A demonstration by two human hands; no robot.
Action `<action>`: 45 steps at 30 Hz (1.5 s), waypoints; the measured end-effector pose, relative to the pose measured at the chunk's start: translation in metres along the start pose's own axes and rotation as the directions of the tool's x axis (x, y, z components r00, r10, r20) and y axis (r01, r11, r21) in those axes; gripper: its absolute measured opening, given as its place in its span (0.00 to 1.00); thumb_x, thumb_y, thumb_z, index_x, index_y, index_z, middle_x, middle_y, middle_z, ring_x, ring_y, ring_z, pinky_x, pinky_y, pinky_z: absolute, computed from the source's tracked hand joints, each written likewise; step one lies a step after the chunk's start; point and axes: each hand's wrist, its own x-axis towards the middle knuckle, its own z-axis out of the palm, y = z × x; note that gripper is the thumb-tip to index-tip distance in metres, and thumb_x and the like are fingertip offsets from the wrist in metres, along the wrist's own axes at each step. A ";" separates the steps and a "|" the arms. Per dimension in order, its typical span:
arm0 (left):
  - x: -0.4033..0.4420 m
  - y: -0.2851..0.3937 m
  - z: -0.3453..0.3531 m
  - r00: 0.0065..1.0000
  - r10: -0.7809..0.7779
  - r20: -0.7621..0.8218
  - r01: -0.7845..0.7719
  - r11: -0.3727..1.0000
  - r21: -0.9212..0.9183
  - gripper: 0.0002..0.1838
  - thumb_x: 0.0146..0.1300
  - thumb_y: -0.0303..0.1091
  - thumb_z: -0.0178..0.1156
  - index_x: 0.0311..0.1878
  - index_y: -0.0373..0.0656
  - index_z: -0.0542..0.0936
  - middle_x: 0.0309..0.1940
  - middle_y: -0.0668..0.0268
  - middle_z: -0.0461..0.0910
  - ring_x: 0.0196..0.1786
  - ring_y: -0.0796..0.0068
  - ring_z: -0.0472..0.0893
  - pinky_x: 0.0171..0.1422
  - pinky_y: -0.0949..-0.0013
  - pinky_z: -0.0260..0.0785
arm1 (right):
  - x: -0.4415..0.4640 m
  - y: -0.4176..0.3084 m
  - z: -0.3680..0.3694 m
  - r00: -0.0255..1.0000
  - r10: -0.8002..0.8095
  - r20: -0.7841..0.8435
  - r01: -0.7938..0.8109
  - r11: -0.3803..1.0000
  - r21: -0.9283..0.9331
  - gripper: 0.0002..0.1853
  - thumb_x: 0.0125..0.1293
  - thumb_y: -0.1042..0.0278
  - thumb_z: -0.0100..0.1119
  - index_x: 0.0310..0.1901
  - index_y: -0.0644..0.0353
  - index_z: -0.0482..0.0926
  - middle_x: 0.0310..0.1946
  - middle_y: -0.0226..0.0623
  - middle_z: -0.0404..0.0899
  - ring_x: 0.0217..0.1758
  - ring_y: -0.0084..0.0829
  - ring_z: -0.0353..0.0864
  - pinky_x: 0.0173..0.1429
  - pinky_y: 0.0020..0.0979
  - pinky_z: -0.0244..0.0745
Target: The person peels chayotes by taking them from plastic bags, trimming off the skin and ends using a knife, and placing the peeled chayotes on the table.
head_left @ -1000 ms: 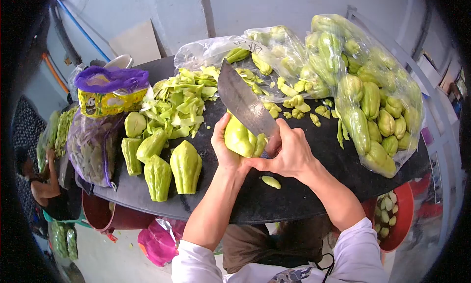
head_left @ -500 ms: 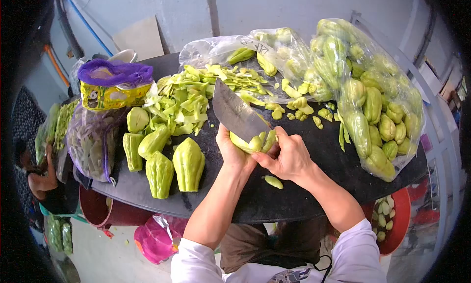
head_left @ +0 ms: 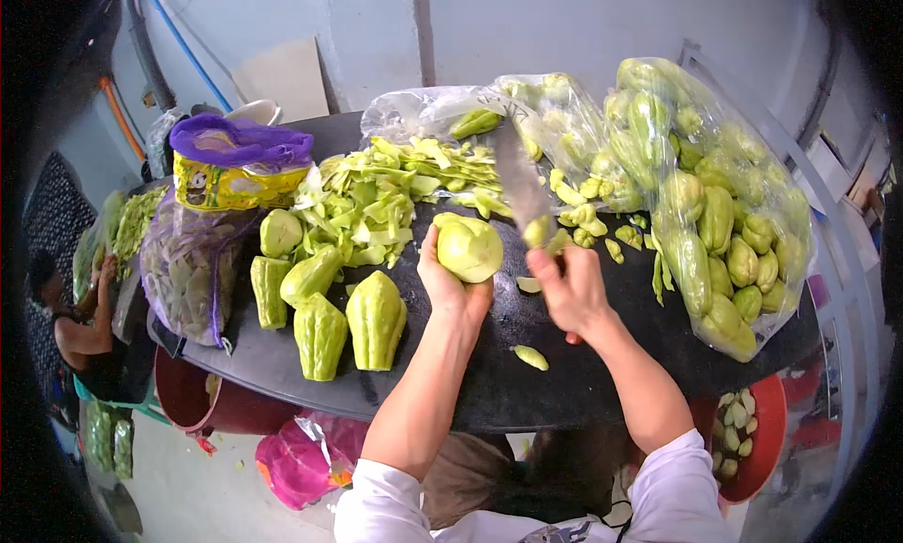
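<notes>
- The shirt (head_left: 489, 526), at the lower middle of the frame, is white with a faint lavender tint.
- Its left sleeve (head_left: 381, 503) is loose and creased, with a plain hem near the elbow.
- The right sleeve (head_left: 675, 487), lower right of centre, matches it in colour and cut.
- A grey and dark print (head_left: 564, 532) marks the shirt front, cut off by the bottom edge; its design cannot be told.
- A thin dark cord (head_left: 622, 519) shows beside the print.
- The trousers (head_left: 463, 477) are brown, darker in the shade.
- Forearms and hands are bare.
</notes>
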 end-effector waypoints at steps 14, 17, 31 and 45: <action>0.002 0.001 -0.003 0.969 -0.112 0.220 0.159 0.965 -0.211 0.23 0.72 0.46 0.52 0.56 0.33 0.74 0.47 0.52 0.77 0.50 0.55 0.78 0.59 0.52 0.74 | 0.007 0.035 -0.014 0.952 0.302 0.046 -0.305 0.930 0.204 0.37 0.74 0.29 0.40 0.22 0.59 0.68 0.11 0.29 0.65 0.12 0.23 0.67 0.18 0.28 0.62; 0.002 0.002 -0.004 0.965 -0.118 0.234 0.170 0.961 -0.218 0.23 0.72 0.46 0.52 0.56 0.33 0.74 0.47 0.52 0.77 0.50 0.56 0.78 0.59 0.52 0.74 | 0.008 0.041 -0.013 0.965 0.259 0.044 -0.263 0.945 0.192 0.38 0.73 0.26 0.34 0.24 0.57 0.64 0.10 0.28 0.61 0.08 0.23 0.63 0.14 0.28 0.59; -0.004 0.002 -0.001 0.969 -0.099 0.227 0.120 0.990 -0.079 0.24 0.70 0.47 0.53 0.54 0.32 0.76 0.44 0.55 0.79 0.48 0.59 0.79 0.57 0.55 0.74 | 0.005 0.018 -0.025 0.936 0.320 0.144 -0.344 0.920 0.190 0.42 0.66 0.20 0.42 0.22 0.61 0.71 0.09 0.28 0.65 0.11 0.23 0.70 0.14 0.28 0.63; -0.022 0.007 0.018 0.991 -0.133 -0.027 0.130 0.989 -0.075 0.23 0.67 0.51 0.54 0.53 0.40 0.75 0.49 0.52 0.79 0.53 0.52 0.79 0.58 0.32 0.72 | 0.003 0.025 -0.028 0.910 0.379 0.166 -0.407 0.892 0.196 0.39 0.75 0.30 0.35 0.20 0.60 0.69 0.12 0.29 0.67 0.10 0.22 0.67 0.16 0.27 0.61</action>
